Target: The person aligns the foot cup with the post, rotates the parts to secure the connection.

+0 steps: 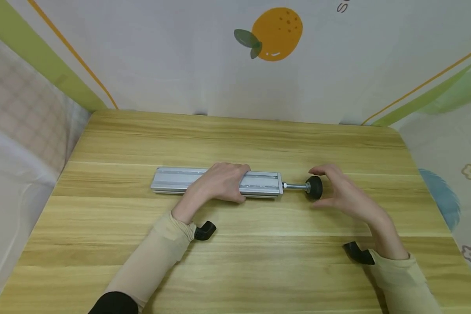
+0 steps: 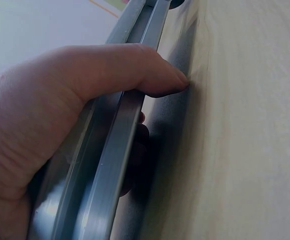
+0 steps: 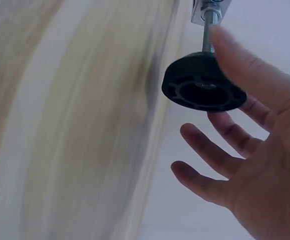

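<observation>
A silver slotted aluminium profile [image 1: 261, 183] lies lengthwise across the wooden table. From its right end sticks a threaded rod with a nut, bearing a round black levelling foot [image 1: 315, 188]. My left hand [image 1: 223, 181] grips the profile across its top, right of the middle. In the left wrist view the thumb [image 2: 154, 75] hangs over one long side; fingertips show dimly beyond the lower edge. My right hand [image 1: 347, 192] is curved loosely around the foot, with small gaps at finger and thumb. The right wrist view shows the foot's ribbed underside [image 3: 204, 95] and spread fingers [image 3: 204, 150].
The wood-grain table [image 1: 259, 270] extends around the profile on all sides. Behind it hangs a pale curtain [image 1: 161, 65] with a printed orange fruit. Similar cloth hangs at both sides. A black curved piece [image 1: 205, 230] projects from each sleeve cuff.
</observation>
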`<state>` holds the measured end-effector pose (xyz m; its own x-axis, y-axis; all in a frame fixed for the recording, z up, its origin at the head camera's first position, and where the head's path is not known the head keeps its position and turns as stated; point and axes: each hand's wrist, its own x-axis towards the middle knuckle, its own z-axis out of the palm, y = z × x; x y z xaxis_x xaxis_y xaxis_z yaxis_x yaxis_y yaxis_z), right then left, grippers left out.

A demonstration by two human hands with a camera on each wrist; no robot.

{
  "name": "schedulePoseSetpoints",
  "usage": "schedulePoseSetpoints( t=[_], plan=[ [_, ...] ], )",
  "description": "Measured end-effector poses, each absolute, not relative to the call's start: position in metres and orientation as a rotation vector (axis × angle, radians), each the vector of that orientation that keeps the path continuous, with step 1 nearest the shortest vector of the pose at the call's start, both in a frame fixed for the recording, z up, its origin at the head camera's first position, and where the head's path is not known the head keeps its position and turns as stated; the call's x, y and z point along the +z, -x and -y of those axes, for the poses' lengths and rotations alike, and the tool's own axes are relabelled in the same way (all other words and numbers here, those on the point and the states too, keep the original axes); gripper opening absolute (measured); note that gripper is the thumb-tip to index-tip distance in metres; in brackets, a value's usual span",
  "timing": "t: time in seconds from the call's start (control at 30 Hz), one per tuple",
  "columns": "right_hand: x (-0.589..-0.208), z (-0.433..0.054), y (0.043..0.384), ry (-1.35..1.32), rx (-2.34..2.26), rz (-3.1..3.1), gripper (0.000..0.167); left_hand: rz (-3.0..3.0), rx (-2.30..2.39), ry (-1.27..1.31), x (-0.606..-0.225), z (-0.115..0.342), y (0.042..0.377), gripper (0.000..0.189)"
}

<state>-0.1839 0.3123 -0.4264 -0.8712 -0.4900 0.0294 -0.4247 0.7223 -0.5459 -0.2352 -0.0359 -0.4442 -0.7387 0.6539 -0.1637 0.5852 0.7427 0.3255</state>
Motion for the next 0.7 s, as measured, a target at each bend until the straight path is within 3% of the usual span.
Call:
schedulePoseSetpoints(
  t=[0.4, 0.7],
  plan=[
    [-0.4271, -0.3048, 0.1875, 0.771, -0.738, -2.892, 0.079, -2.678, 0.371, -0.97, -0.4441, 0.0375, 0.2351, 0.075],
    [-0.4193, -0.3109, 0.1845, 0.676, -0.832, -2.769, 0.052, -2.683, 0.37, -0.97, -0.4445, 0.037, 0.2352, 0.076]
  ],
)
